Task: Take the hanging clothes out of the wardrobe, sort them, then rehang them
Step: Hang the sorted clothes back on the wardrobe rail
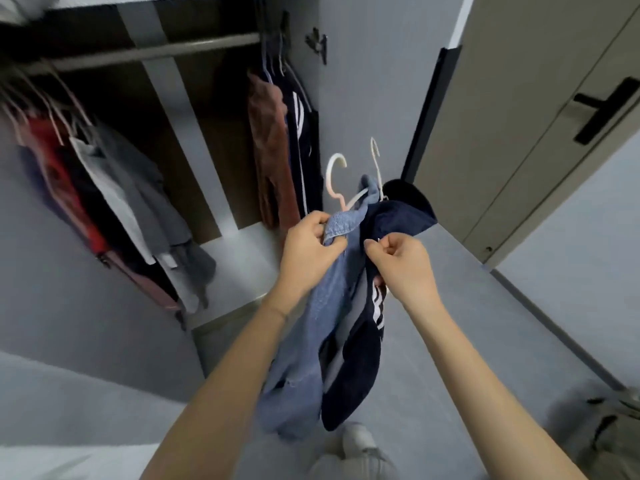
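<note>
Both garments hang in front of the wardrobe (145,53): left hand (308,247) clutches the denim shirt (304,341), right hand (401,261) pinches the navy top (353,393) — its light hold could let that hanger (375,161) slide out.

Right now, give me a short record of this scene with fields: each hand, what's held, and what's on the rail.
Left hand: grips the blue denim shirt at its collar
Right hand: pinches the navy garment with white stripes
Hangers: two pale hooks stick up above the held clothes
Rail: clothes hang in a left group and a right group
</note>
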A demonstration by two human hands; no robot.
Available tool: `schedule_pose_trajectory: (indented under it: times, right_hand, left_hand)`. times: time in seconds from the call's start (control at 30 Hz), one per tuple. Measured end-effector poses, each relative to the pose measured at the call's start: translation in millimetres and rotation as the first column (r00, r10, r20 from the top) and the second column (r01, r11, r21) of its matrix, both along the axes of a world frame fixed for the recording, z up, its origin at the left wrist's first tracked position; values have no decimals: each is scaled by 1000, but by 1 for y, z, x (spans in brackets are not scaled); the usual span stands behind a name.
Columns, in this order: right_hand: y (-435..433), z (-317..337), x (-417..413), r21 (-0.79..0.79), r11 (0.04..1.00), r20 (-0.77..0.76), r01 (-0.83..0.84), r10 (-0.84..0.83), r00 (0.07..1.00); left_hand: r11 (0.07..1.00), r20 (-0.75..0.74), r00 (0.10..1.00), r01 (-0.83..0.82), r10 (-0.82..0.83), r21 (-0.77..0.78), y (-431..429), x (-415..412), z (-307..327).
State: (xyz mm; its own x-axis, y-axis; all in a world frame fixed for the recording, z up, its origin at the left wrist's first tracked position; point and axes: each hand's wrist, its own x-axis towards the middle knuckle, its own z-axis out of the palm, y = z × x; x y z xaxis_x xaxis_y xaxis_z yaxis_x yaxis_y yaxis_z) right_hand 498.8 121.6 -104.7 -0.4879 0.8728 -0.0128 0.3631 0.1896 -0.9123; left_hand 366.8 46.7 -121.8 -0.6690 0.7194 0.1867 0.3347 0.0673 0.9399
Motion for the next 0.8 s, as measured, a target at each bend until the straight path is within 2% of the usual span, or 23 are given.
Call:
schedule_pose_trajectory:
  times: [0.3, 0.47, 0.63, 0.8]
  right_hand:
    - [-27, -13, -76, -241, 954, -117, -179, 154, 981]
    - [-50, -28, -103, -334, 904, -224, -268, 200, 954]
    - [-51, -41, -130, -315, 884, -207, -346, 292, 934]
    - [-23, -48, -162, -239, 865, -193, -440, 402, 895]
  left_hand:
    - [998, 97, 993, -66, 64, 12, -29, -50, -1]
    - [994, 54, 993, -104, 106, -40, -58, -78, -9]
    - [974, 65, 972, -225, 227, -28, -74, -95, -15]
    - [943, -16, 943, -331, 331, -37, -64, -111, -18]
